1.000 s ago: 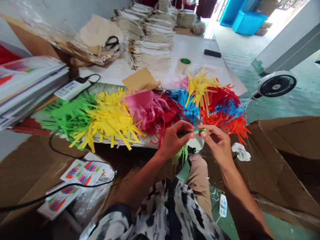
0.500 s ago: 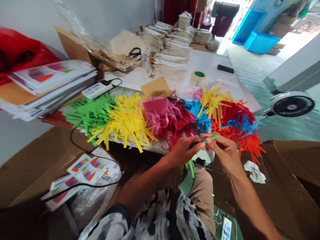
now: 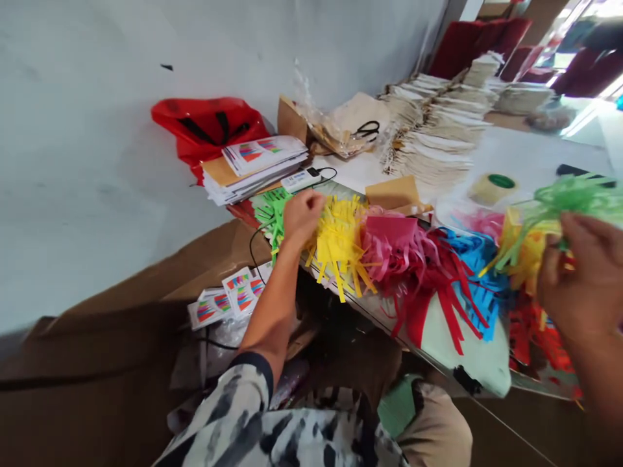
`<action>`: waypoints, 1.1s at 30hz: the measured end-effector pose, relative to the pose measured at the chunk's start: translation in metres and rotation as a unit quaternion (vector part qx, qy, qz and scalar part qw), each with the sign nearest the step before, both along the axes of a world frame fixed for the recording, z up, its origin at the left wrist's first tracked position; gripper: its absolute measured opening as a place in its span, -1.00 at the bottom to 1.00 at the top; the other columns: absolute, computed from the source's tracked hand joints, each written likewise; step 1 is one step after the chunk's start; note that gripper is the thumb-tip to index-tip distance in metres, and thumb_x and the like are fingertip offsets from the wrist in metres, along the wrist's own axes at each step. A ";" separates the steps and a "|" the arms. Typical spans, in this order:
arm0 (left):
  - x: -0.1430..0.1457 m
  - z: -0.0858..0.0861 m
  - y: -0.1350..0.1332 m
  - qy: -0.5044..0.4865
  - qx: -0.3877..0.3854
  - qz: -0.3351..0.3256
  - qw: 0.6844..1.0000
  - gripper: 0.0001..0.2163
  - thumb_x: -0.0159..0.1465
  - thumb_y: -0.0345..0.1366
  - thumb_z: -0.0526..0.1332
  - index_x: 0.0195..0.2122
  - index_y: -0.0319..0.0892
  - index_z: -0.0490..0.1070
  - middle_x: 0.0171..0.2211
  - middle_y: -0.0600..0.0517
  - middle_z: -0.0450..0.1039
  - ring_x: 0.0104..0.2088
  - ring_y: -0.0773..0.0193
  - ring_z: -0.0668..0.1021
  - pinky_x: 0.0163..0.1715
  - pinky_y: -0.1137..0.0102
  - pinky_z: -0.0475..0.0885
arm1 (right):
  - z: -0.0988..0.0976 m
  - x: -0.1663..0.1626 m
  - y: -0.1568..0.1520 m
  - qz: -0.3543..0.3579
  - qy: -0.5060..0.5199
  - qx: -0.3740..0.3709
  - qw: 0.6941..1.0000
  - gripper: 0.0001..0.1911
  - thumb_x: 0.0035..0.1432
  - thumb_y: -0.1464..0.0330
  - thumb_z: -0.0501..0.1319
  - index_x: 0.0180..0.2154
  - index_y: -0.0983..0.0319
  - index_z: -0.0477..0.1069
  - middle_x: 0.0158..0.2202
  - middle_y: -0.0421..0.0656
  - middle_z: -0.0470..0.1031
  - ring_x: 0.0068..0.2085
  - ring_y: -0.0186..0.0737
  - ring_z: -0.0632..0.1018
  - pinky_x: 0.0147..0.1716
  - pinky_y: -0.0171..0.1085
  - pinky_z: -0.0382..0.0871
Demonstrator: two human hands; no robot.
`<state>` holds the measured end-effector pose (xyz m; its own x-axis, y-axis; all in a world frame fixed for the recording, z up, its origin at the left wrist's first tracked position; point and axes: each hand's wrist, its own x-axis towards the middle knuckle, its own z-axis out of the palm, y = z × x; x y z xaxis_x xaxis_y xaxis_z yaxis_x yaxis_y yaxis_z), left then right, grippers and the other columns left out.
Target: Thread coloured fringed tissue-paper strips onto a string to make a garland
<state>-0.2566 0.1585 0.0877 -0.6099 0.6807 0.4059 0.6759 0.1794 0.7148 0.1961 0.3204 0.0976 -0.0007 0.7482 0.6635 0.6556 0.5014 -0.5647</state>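
My left hand is over the near edge of the table, between the green paper fringes and the yellow paper fringes. Its fingers are curled closed, and what they hold, if anything, is hidden. My right hand, at the right edge, grips a light green paper tassel, blurred by motion, above more yellow fringes. Along the table edge lie pink fringes, dark red strips, blue fringes and orange-red fringes.
Behind lie a stack of printed sheets, a white power bank with a cable, scissors, a tape roll and stacked off-white bundles. A red bag is by the wall. Printed cards lie low on the left.
The view has swung left. My hands, together earlier on a small green strip, are now far apart: the left over the green and yellow fringes, the right lifting a green tassel.
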 end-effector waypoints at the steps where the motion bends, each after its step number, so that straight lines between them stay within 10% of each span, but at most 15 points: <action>1: -0.022 -0.002 -0.004 0.035 -0.031 0.084 0.995 -0.81 0.42 -0.28 0.17 -0.20 -0.16 0.60 -0.15 -0.08 0.64 -0.12 0.11 0.57 0.04 0.23 0.39 | -0.011 -0.001 0.002 0.011 -0.074 0.004 0.997 -0.64 0.16 0.20 0.50 0.02 0.00 0.69 0.17 0.07 0.61 0.24 0.17 0.57 -0.11 0.15 0.32; 5: -0.088 -0.018 -0.017 0.077 -0.153 0.222 0.960 -0.73 0.40 -0.19 0.24 0.04 -0.16 0.59 0.15 -0.24 0.55 0.22 -0.19 0.42 0.18 -0.01 0.30 | -0.047 -0.001 -0.005 0.042 -0.210 0.046 0.976 -0.47 0.14 0.17 0.45 0.16 -0.06 0.59 0.23 0.11 0.56 0.16 0.29 0.61 -0.16 0.18 0.32; 9: -0.114 -0.035 -0.013 0.010 -0.211 0.217 0.953 -0.74 0.26 -0.16 0.40 -0.05 -0.09 0.64 -0.06 -0.09 0.66 0.04 -0.06 0.55 0.05 0.15 0.40 | -0.048 -0.003 -0.031 0.028 -0.259 0.085 0.962 -0.56 0.30 0.13 0.26 0.16 0.07 0.59 0.27 0.04 0.54 0.21 0.23 0.58 0.03 0.14 0.42; 19: -0.113 -0.034 -0.014 0.134 -0.073 0.187 0.970 -0.85 0.34 -0.17 0.33 -0.30 -0.08 0.64 -0.04 -0.05 0.65 0.13 -0.06 0.50 0.28 0.08 0.20 | -0.028 -0.040 -0.089 0.089 -0.257 0.128 0.954 -0.66 0.37 0.28 0.26 0.13 0.09 0.58 0.26 -0.07 0.55 0.15 0.04 0.65 0.12 -0.09 0.57; 33: -0.122 -0.004 -0.013 0.202 -0.125 0.110 0.965 -0.79 0.38 -0.15 0.29 -0.32 -0.09 0.64 -0.24 -0.08 0.67 -0.19 0.00 0.61 -0.21 0.25 0.34 | -0.034 -0.101 -0.130 0.205 -0.208 0.095 0.951 -0.74 0.38 0.37 0.25 0.03 0.15 0.62 0.23 0.01 0.56 0.06 0.03 0.69 -0.10 -0.10 0.66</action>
<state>-0.3791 0.1457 0.0842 -0.5768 0.6599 0.4815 0.8165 0.4830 0.3162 0.0953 0.1907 0.0636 -0.5600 0.4947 0.6646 0.5293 0.8307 -0.1723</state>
